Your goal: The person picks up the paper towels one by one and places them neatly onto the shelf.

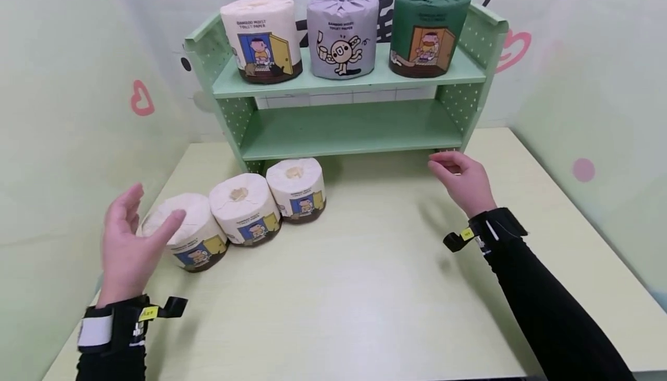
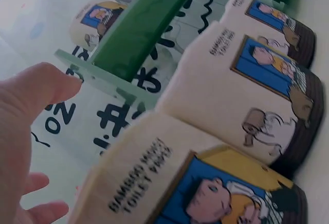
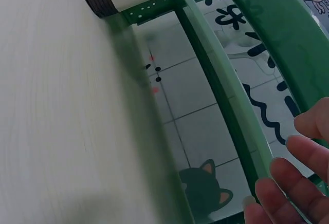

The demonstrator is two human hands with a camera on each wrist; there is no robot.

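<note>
While the left hand [image 1: 127,242] hovers with fingers spread and holding nothing at about 8 o'clock on the worktop [image 1: 354,288], its fingertips are just beside the nearest toilet roll [image 1: 190,233]. That roll leads a row with a second roll [image 1: 245,207] and a third roll [image 1: 298,189] running toward 11 o'clock, ending at the foot of the green shelf [image 1: 344,129]. The right hand [image 1: 461,181], loosely open and empty, hangs near the shelf's lower right corner at about 2 o'clock.

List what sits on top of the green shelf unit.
Three wrapped rolls on the top shelf: cream roll, grey roll, dark green roll. Whatever stands behind them is hidden.
</note>
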